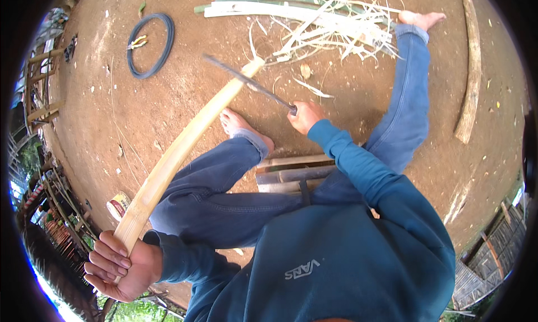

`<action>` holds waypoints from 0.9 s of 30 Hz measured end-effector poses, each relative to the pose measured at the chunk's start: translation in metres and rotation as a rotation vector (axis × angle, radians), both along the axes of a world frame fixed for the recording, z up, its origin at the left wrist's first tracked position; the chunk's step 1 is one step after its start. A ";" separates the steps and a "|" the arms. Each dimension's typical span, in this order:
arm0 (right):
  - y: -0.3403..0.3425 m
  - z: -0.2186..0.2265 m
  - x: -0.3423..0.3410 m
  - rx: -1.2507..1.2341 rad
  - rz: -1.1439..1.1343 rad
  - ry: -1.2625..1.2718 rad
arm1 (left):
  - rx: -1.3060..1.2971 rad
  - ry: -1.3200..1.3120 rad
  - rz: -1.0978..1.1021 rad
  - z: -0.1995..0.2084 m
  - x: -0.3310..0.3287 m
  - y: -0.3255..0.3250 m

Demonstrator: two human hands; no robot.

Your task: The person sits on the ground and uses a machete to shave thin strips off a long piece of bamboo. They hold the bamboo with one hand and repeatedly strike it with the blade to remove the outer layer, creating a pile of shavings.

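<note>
My left hand point(124, 264) is closed round the near end of a long, pale split bamboo strip point(174, 152). The strip slants up and to the right, past my left knee, toward the middle of the view. Out to the right of it, my right hand point(306, 117) grips the handle of a long, dark knife point(264, 92). Its blade lies across the strip close to the far end, pointing up and to the left. A thin curl of shaving rises near that far end. The knife's handle is mostly hidden inside my fist.
Pale shavings point(358, 35) pile beside my outstretched right foot, near split bamboo lengths point(246, 9). A coil of dark tubing point(170, 40) lies on the dirt at left. A log point(469, 70) rests at far right. A bamboo bench point(286, 175) is beneath me; a small round container point(117, 205) stands by my left knee.
</note>
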State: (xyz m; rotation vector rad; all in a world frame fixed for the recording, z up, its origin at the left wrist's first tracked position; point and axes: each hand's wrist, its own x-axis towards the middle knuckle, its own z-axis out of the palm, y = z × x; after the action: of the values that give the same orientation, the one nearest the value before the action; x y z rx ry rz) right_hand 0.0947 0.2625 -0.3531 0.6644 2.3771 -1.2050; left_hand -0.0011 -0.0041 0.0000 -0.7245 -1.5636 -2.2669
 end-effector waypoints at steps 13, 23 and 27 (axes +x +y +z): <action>0.005 -0.045 0.006 0.088 -0.028 -0.030 | 0.005 -0.071 -0.054 0.007 -0.029 -0.002; 0.000 0.017 0.005 -0.136 -0.096 -0.035 | 0.063 -0.009 -0.388 0.006 -0.048 -0.007; -0.045 0.115 0.009 -0.240 -0.038 0.479 | 0.064 0.125 -0.368 0.000 -0.014 0.024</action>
State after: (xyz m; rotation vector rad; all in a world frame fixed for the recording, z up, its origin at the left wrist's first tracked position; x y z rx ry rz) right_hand 0.1034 0.2173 -0.2385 0.3738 2.5287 -1.7968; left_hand -0.0150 0.0195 0.0002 -1.1954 -1.3855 -2.4506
